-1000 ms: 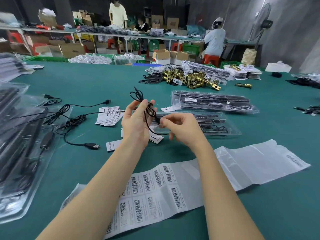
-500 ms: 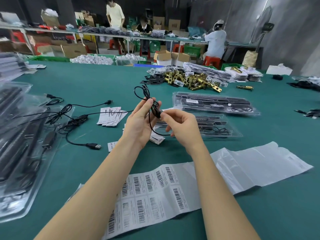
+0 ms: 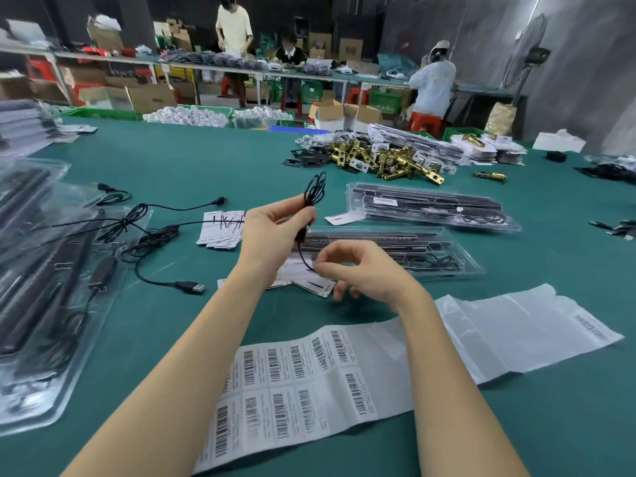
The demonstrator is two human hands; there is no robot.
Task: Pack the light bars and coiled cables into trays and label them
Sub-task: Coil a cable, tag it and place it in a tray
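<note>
My left hand (image 3: 272,232) grips a thin black coiled cable (image 3: 315,191) with its loops sticking up above the fingers. A strand of that cable runs down to my right hand (image 3: 361,270), which pinches it just below the left hand. Behind my hands lies a clear tray (image 3: 457,266) with black light bars and a coiled cable in it. A second filled clear tray (image 3: 426,206) lies farther back. In front of me a sheet of barcode labels (image 3: 296,387) lies flat on the green table.
Loose black USB cables (image 3: 155,235) sprawl to the left, beside stacked clear trays (image 3: 41,297). Small paper slips (image 3: 222,228) lie near my left hand. A pile of brass latches (image 3: 385,160) sits behind the trays. Three people work at far benches.
My right hand has dropped lower and away from the left, drawing a strand of cable down. The left hand holds the coil a little higher and more to the right.
</note>
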